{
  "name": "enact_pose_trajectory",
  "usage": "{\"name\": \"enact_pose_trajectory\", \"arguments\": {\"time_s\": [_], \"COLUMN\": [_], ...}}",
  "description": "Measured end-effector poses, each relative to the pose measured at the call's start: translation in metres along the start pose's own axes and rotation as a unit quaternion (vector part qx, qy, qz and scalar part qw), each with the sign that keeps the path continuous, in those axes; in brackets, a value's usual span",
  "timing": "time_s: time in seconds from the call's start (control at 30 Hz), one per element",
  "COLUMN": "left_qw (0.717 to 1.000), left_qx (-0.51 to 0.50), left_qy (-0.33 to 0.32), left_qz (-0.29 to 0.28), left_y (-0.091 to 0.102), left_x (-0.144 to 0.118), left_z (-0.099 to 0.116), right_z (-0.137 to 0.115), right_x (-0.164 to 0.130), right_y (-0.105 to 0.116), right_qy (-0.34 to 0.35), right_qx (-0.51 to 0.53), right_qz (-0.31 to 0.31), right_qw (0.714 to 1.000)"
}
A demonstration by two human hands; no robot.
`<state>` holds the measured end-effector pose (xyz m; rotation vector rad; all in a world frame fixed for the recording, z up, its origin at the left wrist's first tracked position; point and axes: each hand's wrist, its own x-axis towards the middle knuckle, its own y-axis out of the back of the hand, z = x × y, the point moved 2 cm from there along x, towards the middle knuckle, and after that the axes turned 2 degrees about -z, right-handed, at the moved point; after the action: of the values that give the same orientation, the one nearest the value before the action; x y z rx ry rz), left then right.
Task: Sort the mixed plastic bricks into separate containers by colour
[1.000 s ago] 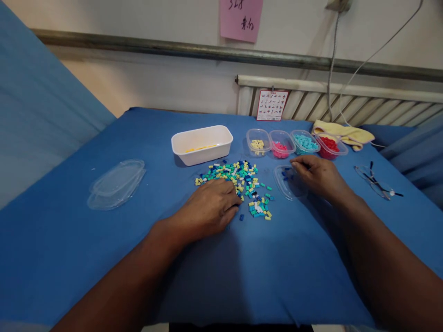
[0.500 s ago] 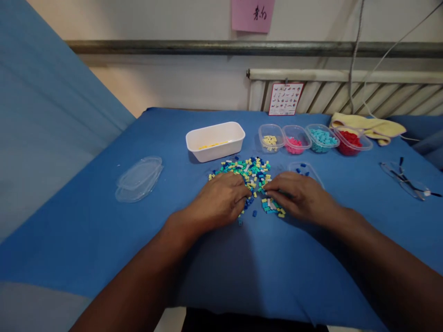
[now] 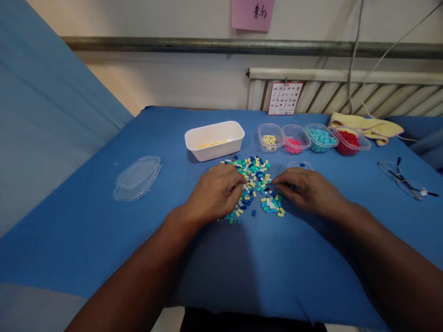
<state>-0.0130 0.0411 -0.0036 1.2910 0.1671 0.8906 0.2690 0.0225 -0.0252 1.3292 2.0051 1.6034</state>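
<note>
Two hands flank the brick pile [image 3: 255,184]; left hand [image 3: 216,192] curled, right hand [image 3: 304,189] flat, grips unclear; bare cloth nearer.

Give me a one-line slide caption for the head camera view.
Left hand and right hand rest palm-down on a pile of small coloured bricks on a blue cloth.

R hand [image 3: 306,190] left clear tub [image 3: 299,164] → bead pile [image 3: 256,182] | L hand [image 3: 216,191] nudged fwd

Not much legible here: pink paper note [image 3: 253,14] on the wall at 12 o'clock has two handwritten characters, too scrawly to read. Small red-bordered card [image 3: 285,98] on the radiator shows tiny printed figures, unreadable.
</note>
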Motion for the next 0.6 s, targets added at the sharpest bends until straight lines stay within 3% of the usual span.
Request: {"name": "enact_pose_trajectory", "arguments": {"time_s": [0.1,0.2,0.37,0.6], "left_qw": [0.990,0.973,0.968,0.973], "left_qx": [-0.025,-0.053,-0.082,-0.073], "left_qy": [0.083,0.146,0.176,0.167], "left_qz": [0.113,0.169,0.159,0.138], "left_y": [0.002,0.001,-0.009,-0.016], "left_x": [0.000,-0.001,0.000,0.000], "left_z": [-0.022,-0.040,-0.047,-0.042], "right_z": [0.001,0.000,-0.002,-0.020], "right_x": [-0.002,-0.003,-0.003,0.003], "right_y": [-0.001,-0.004,-0.006,-0.011], "right_qy": [0.013,0.043,0.043,0.065], "right_qx": [0.015,0.033,0.045,0.030], "right_qz": [-0.030,-0.068,-0.101,-0.047], "right_qw": [0.999,0.996,0.993,0.996]}}
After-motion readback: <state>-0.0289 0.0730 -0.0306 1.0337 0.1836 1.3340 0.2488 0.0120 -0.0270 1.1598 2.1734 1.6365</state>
